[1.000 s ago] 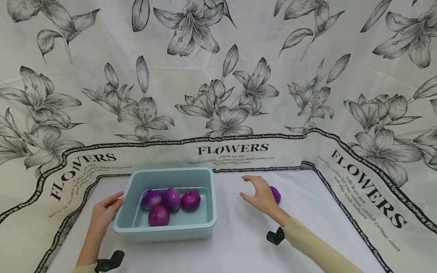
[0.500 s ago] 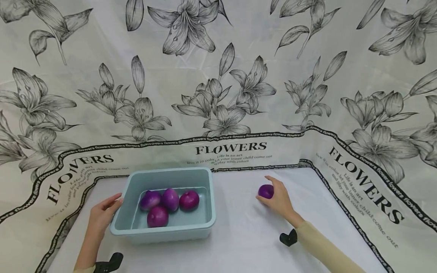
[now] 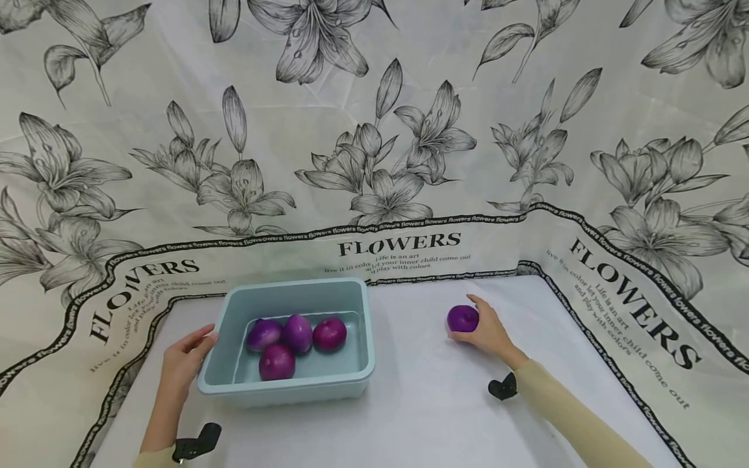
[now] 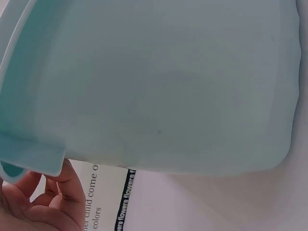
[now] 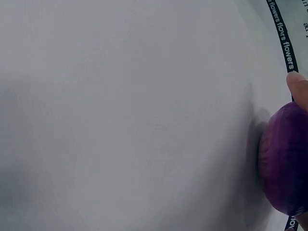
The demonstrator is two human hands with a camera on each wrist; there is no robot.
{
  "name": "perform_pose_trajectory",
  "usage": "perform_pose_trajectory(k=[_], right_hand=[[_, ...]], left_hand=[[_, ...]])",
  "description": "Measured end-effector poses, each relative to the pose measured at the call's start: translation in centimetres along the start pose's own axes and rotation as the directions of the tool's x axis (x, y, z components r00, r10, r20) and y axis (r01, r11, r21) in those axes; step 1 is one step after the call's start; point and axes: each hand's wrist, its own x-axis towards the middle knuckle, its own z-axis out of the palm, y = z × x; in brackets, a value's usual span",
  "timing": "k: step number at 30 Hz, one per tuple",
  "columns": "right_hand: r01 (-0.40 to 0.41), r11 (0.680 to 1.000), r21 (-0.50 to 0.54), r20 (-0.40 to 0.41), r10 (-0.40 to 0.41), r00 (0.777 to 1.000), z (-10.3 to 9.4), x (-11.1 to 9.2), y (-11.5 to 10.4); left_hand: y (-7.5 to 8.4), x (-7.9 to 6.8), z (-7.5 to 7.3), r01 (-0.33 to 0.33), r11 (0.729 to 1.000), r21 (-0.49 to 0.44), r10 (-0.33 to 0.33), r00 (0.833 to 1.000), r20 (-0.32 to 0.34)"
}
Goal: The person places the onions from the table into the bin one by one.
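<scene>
A light blue plastic basin (image 3: pixel 287 390) stands left of centre in the head view. Several purple onions (image 3: pixel 277 362) lie inside it. My left hand (image 3: pixel 179 368) holds the basin's left rim, and in the left wrist view its curled fingers (image 4: pixel 71 190) are at the rim's edge. To the right of the basin, my right hand (image 3: pixel 490 333) grips another purple onion (image 3: pixel 461 318) between thumb and fingers. The right wrist view catches only part of that onion (image 5: pixel 286 161), close to the white cloth and with its shadow beside it.
White cloth (image 3: pixel 409 403) covers the table. A flower-printed curtain (image 3: pixel 386 162) rises along the back and both sides, its dark lettered border near the table's edge. Black wrist cameras (image 3: pixel 503 387) are worn on both wrists.
My right hand has moved right from beside the loose onion and closed its fingers round it. My left hand has stayed at the basin's rim. The head view has shifted slightly.
</scene>
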Motion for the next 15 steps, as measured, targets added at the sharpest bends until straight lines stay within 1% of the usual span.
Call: perform_pose_trajectory(k=[4,8,11,15], right_hand=[[-0.003,1.000,0.001,0.030,0.003,1.000,0.1,0.5,0.7],[-0.006,1.000,-0.006,0.060,0.007,0.998,0.3,0.8,1.0],[-0.023,1.000,0.000,0.091,0.023,0.996,0.5,1.0,0.7],[-0.040,0.999,0.011,0.121,0.038,0.992,0.7,1.4,-0.1]], left_hand=[[0.1,0.4,0.1,0.003,1.000,-0.009,-0.003,1.000,-0.005],[0.4,0.2,0.2,0.014,1.000,-0.012,-0.014,1.000,0.002],[0.4,0.1,0.2,0.011,1.000,-0.010,-0.011,1.000,0.003],[0.2,0.1,0.0,-0.010,1.000,0.011,0.010,1.000,-0.014]])
